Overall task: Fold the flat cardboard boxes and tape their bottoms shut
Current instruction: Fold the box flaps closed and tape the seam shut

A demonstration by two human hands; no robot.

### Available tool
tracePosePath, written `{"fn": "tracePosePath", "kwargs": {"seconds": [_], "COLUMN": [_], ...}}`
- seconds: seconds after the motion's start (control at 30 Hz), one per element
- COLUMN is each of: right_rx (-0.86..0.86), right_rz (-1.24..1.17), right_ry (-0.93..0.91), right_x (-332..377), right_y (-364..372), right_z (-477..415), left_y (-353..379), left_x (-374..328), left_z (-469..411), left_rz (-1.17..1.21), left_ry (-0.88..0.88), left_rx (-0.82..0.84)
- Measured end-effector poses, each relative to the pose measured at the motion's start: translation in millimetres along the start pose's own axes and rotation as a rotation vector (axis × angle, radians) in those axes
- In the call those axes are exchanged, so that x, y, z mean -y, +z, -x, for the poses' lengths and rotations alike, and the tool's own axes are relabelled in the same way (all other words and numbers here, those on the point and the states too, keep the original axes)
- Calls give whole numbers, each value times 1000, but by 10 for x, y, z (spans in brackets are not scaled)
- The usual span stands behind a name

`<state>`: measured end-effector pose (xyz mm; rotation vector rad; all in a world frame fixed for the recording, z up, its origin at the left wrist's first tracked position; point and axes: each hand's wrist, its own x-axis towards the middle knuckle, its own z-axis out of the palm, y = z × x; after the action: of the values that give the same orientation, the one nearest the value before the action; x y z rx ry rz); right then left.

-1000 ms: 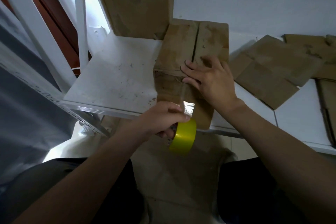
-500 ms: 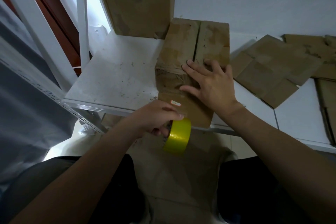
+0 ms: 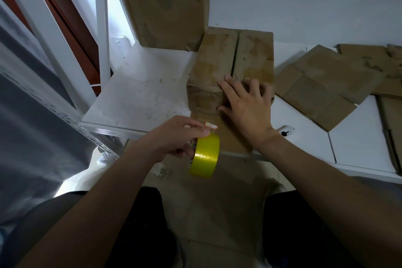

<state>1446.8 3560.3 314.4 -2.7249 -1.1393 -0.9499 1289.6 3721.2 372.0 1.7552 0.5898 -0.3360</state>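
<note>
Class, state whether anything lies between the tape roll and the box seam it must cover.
The right hand lies flat on the box, between the tape roll held by the left hand and the visible seam beyond.

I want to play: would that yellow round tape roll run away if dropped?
Probably: the yellow round tape roll is a ring held on edge, so it could roll. It seems light; the left hand alone holds it.

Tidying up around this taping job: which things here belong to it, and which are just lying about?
Job: tape roll, held by the left hand; box under the right hand; flat cardboard on the right.
Lying about: paper scrap by the tape roll; small white fitting beside the right wrist.
</note>
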Motion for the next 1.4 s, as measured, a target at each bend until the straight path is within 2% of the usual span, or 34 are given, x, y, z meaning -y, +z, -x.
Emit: {"fn": "tracePosePath", "kwargs": {"seconds": [0.23,0.33,0.43,0.7,0.93,1.23,1.3,1.4], "right_rx": [110,51,71,79,74,-58,-33,122], "right_rz": [-41,-65,-89,-48,-4,-521,-561,-759], "right_ry": [-7,-108,-179,-34,-45,7,5,91], "right_x": [16,-157,-284,11,46,-231,-209,-113], "right_y": [-101,-172,-201,-142,-136,-346,-489,-789], "right_z": [42,-75,-162,-205,-209,-25,1,35], "left_y": [-16,-49,-85,-124,-89,-53,-7,84], "left_x": [3,16,40,54,7,-154,-204,-261], "left_z": [25,13,-2,-96,-125,49,101,155], "left_rz": [-1,28,29,19,25,92,123,186], "left_ry": [7,-19,-34,2,22,87,133,205], "left_rx": [-4,-9,-25,-22,-31,-117,-156,-238]}}
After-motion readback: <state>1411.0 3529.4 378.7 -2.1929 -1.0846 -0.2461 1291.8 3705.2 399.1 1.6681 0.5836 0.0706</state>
